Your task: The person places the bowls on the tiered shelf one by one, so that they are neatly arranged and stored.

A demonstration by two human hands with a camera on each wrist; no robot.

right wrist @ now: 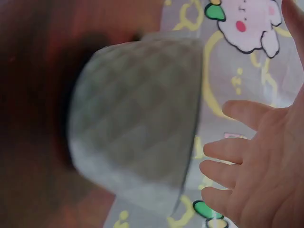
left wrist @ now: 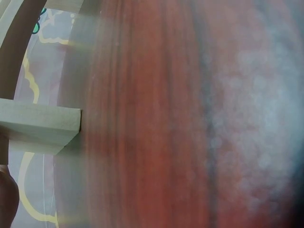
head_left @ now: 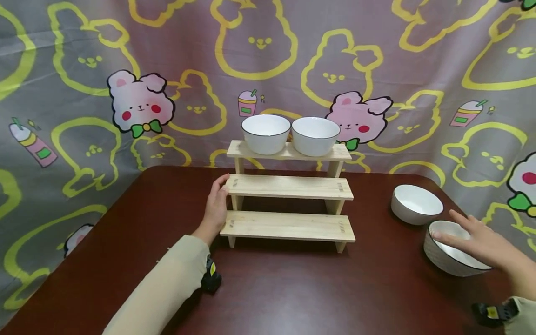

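A three-tier wooden step rack point(head_left: 289, 228) stands mid-table. My left hand point(head_left: 216, 207) holds the left end of its middle step, fingers at the edge; only a sliver of finger point(left wrist: 7, 197) shows in the left wrist view. Over at the right, my right hand point(head_left: 481, 237) hovers over a white bowl with a dark rim point(head_left: 439, 253), fingers spread and thumb across the rim in the head view. That bowl's diamond-textured side point(right wrist: 137, 123) fills the middle of the right wrist view, apart from the extended fingers point(right wrist: 228, 149).
Two white bowls, a left one point(head_left: 266, 139) and a right one point(head_left: 315, 139), sit side by side on the top step. Another white bowl point(head_left: 408, 213) stands behind the one under my right hand. A patterned curtain point(head_left: 192, 56) hangs behind the dark red table point(head_left: 272, 288).
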